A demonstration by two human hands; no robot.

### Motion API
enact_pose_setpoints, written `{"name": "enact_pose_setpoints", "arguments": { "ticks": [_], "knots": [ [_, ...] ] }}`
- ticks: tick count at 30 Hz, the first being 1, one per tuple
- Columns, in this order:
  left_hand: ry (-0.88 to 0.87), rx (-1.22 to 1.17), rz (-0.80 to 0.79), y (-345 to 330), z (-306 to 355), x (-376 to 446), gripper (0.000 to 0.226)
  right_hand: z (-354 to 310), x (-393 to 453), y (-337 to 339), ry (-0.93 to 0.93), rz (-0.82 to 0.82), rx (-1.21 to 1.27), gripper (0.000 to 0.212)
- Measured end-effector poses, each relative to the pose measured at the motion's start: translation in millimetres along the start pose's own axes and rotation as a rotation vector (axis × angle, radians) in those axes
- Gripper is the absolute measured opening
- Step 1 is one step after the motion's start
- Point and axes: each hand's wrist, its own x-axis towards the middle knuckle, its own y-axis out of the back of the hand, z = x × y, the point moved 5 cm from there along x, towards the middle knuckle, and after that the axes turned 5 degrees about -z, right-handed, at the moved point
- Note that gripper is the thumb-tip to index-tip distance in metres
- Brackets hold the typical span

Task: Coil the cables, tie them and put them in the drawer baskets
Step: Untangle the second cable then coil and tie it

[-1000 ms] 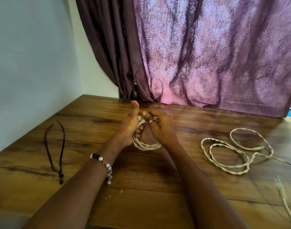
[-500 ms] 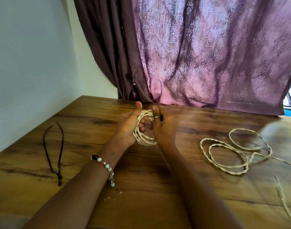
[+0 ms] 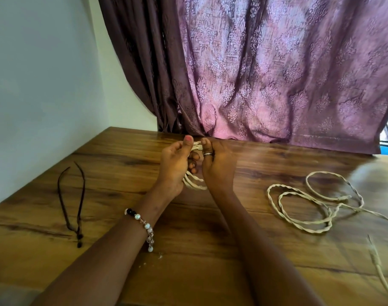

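A small coil of cream twisted cable (image 3: pixel 194 183) is held upright just above the wooden table (image 3: pixel 210 250) at its middle. My left hand (image 3: pixel 175 167) grips the coil's left side, thumb up. My right hand (image 3: pixel 217 166), with a ring on one finger, pinches the top of the coil where turns of cable wrap around it. Most of the coil is hidden between the two hands. A second cream twisted cable (image 3: pixel 310 208) lies in loose loops on the table to the right, apart from both hands.
A thin dark cord (image 3: pixel 75 195) lies bent double on the table's left side near the white wall. Another cream cable end (image 3: pixel 378 263) runs off the right front corner. A purple patterned curtain (image 3: pixel 265 74) hangs behind the table.
The two hands have closed in around the coil, so less of it shows than half a second ago. The coil has stayed in the same spot above the table.
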Motion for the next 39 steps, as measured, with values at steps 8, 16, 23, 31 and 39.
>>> {"name": "enact_pose_setpoints", "arguments": {
  "ticks": [8,16,23,31,39],
  "knots": [
    [0.058,0.046,0.137,20.3,10.1,0.3,0.013,2.9,-0.2,-5.8,-0.181,-0.42,0.481,0.031],
    [0.058,0.053,0.248,31.7,8.8,6.5,0.019,-9.6,-4.1,-9.6,-0.167,-0.637,0.636,0.041],
    [0.057,0.073,0.254,30.1,4.2,6.1,0.013,-5.8,-5.1,-15.5,0.173,-0.556,0.243,0.057],
    [-0.016,0.175,0.084,15.9,4.9,6.3,0.025,-3.2,0.3,-12.7,0.248,-0.372,0.034,0.032],
    [-0.073,0.256,0.149,19.7,2.6,7.2,0.044,-6.5,1.6,-5.4,0.176,-0.32,0.151,0.012]
  ]
}}
